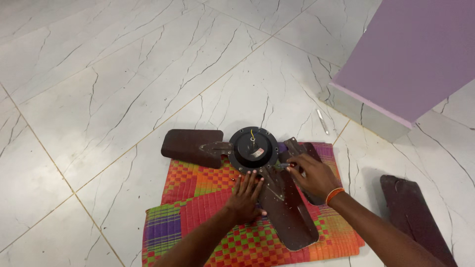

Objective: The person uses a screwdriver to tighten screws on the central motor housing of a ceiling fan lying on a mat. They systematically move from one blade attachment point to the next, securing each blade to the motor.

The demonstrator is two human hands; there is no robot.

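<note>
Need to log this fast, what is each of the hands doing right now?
Left hand: open, fingers spread flat on the fan blade by the motor hub.
Right hand: closed on a small tool, kind unclear.

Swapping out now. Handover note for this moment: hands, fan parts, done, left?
Left hand: flat, open, pressing by the motor housing rim, on the near blade.
Right hand: fingertips at the blade bracket beside the housing, pinching something small; too small to identify.
Ceiling fan lies on a checked mat on the tiled floor. Far-left blade is at the housing too.
Apart on the floor: loose blade at right, thin pale tool beyond the mat.
Left to do: loose blade unattached.
</note>
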